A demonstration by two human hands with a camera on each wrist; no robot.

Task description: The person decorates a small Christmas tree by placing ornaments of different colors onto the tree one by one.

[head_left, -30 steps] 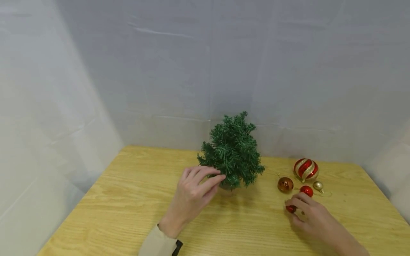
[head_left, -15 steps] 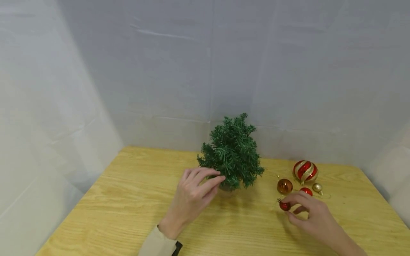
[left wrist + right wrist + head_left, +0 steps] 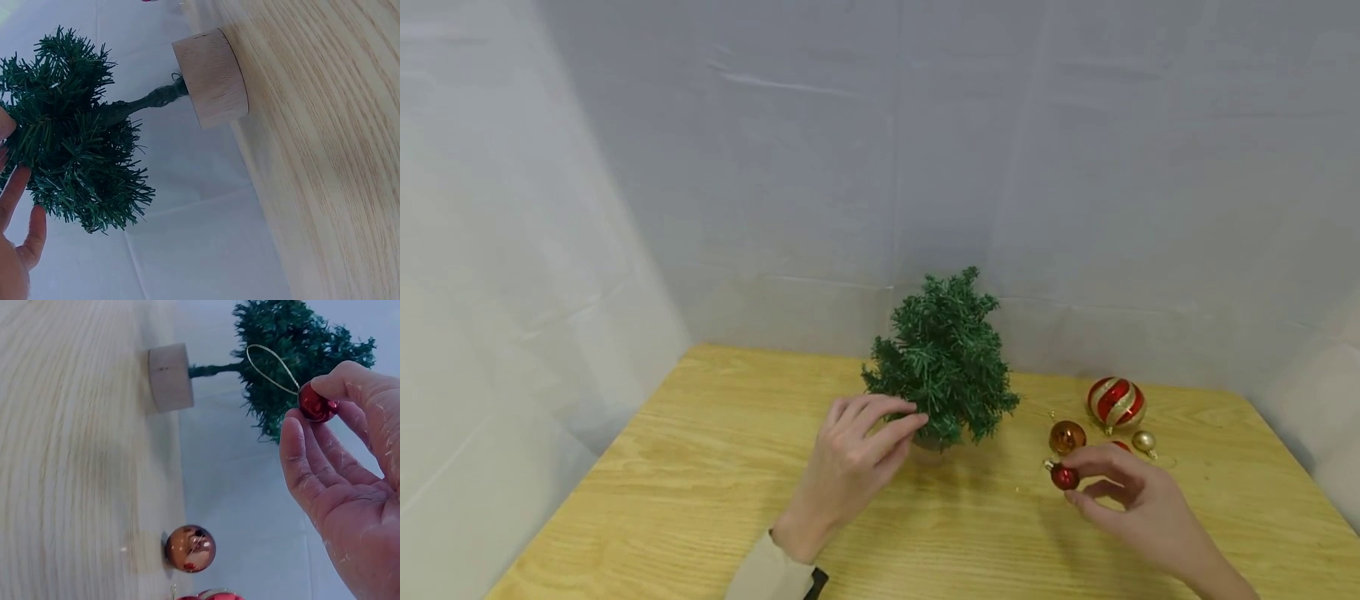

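Observation:
A small artificial Christmas tree [image 3: 951, 358] stands upright on a round wooden base [image 3: 212, 78]. At its lower front left, my left hand [image 3: 853, 454] pinches a branch; in the left wrist view needles hide part of the fingers. My right hand [image 3: 1138, 500] holds a small red Christmas ball [image 3: 1064, 477] between thumb and fingertips, above the table and apart from the tree. From the ball's cap sticks out a thin gold hanging loop [image 3: 269, 369], plain in the right wrist view.
Behind the right hand lie a copper-brown ball [image 3: 1067, 437], a large red-and-gold striped ball [image 3: 1116, 402] and a small gold ball [image 3: 1144, 442]. Another red ball [image 3: 1122, 446] is mostly hidden by the hand. Pale sheeting [image 3: 775, 167] hangs behind the wooden table [image 3: 700, 467].
My right hand has lifted the small red ball off the table and shifted it slightly left, turning its cap into view. My left hand stays where it was at the tree.

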